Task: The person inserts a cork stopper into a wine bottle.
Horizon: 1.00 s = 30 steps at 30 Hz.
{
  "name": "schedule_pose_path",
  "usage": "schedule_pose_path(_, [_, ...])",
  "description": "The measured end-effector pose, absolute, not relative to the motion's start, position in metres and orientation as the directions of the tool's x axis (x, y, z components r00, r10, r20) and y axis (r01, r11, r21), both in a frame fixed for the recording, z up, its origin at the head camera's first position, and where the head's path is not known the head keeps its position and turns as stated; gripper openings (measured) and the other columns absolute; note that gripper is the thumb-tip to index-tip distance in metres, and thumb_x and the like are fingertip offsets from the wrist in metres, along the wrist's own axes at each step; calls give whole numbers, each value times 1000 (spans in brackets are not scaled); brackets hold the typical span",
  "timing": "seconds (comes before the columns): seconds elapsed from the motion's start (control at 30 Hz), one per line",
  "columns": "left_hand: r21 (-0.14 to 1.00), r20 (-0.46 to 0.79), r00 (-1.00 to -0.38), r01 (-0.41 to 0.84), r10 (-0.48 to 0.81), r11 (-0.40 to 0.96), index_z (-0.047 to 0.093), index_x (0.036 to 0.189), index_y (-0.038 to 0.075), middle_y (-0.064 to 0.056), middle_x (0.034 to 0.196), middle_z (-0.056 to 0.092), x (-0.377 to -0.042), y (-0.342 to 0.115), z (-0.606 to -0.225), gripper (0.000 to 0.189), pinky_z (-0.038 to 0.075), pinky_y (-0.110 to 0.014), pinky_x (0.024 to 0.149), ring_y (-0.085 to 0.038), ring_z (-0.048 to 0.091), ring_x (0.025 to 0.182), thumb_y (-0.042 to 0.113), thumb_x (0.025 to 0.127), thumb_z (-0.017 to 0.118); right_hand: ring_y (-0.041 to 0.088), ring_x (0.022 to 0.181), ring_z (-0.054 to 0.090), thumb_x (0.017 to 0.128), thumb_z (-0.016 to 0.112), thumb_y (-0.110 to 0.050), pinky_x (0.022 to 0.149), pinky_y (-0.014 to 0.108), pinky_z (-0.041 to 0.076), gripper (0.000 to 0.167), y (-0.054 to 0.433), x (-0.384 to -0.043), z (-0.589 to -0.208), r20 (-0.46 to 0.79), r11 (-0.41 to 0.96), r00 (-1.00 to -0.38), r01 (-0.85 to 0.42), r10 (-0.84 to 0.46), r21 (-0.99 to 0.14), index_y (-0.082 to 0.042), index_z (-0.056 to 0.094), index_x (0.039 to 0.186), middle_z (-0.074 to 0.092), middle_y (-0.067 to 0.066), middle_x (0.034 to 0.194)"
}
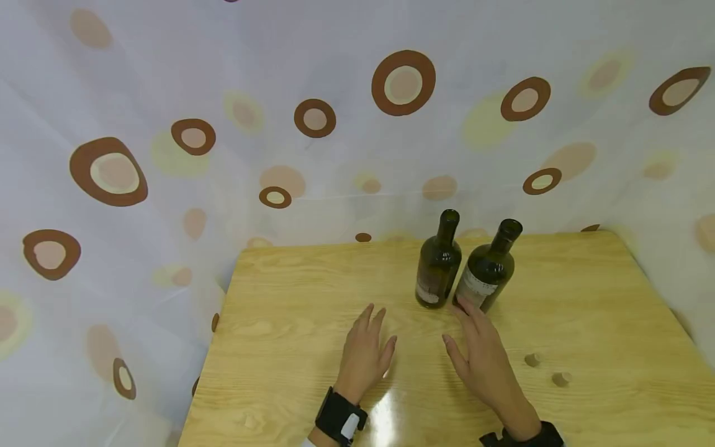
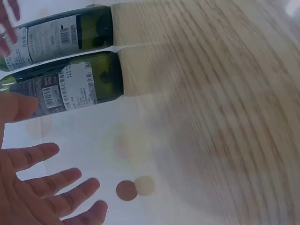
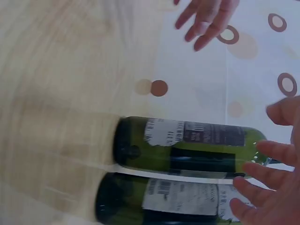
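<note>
Two dark green glass wine bottles stand upright side by side near the back of the table: the left bottle and the right bottle, both uncorked at the neck. White and dark labels show on them in both wrist views. My right hand is in front of the right bottle, fingers spread and reaching toward its label; whether the fingertips touch it I cannot tell. My left hand hovers left of the bottles with fingers extended, holding nothing. Two small corks, a nearer one and a farther one, lie right of my right hand.
The light wooden table has its back edge just behind the bottles. A white curtain with brown and beige rings and spots hangs behind and at both sides. Black straps sit on both wrists.
</note>
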<state>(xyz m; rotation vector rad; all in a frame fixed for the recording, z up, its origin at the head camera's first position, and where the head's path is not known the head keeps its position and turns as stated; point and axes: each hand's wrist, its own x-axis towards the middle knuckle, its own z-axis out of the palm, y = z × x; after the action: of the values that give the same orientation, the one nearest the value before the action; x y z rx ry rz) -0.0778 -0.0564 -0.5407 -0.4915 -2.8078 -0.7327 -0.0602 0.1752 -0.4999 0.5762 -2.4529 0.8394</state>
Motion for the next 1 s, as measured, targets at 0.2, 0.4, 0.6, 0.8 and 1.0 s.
schedule_pose_path(0.2, [477,277,-907,415,316,774,43,149,3,-22,149,45,-107,-44,-535,56,54,-51,93,-36,54,127,29,102,59,48,135,42,107,43,-40,120,36,30,66,168,-97,-476,714,691,-679,-599,-171,-405,13,38,145,40,34,148])
schedule_pose_path(0.4, [477,375,-862,495,341,726,34,153,2,-23,154,38,-146,-28,-530,60,51,-48,100,-36,48,135,30,104,55,44,147,26,107,45,-39,121,51,24,71,159,-135,-456,743,671,-658,-606,-122,-427,11,24,152,23,30,159])
schedule_pose_path(0.6, [571,377,-850,526,368,630,17,157,1,-23,157,32,-174,-22,-526,75,44,-45,110,-35,40,142,32,102,59,39,151,17,103,57,-18,118,59,24,76,148,-162,-450,619,573,-784,-530,-50,-625,0,11,159,11,20,166])
schedule_pose_path(0.8, [669,310,-860,501,406,550,8,161,8,-16,163,23,-200,-16,-519,89,38,-43,116,-30,32,148,29,98,67,45,139,37,102,58,-17,107,64,36,74,137,-182,-453,454,490,-890,-378,41,-786,0,14,158,31,29,153])
schedule_pose_path(1.0, [795,252,-830,471,498,383,4,162,15,-12,165,21,-214,0,-515,97,33,-41,119,-26,29,149,19,93,71,45,98,58,100,61,-16,80,58,50,42,137,-192,-462,452,508,-883,-334,125,-794,10,47,129,55,29,110])
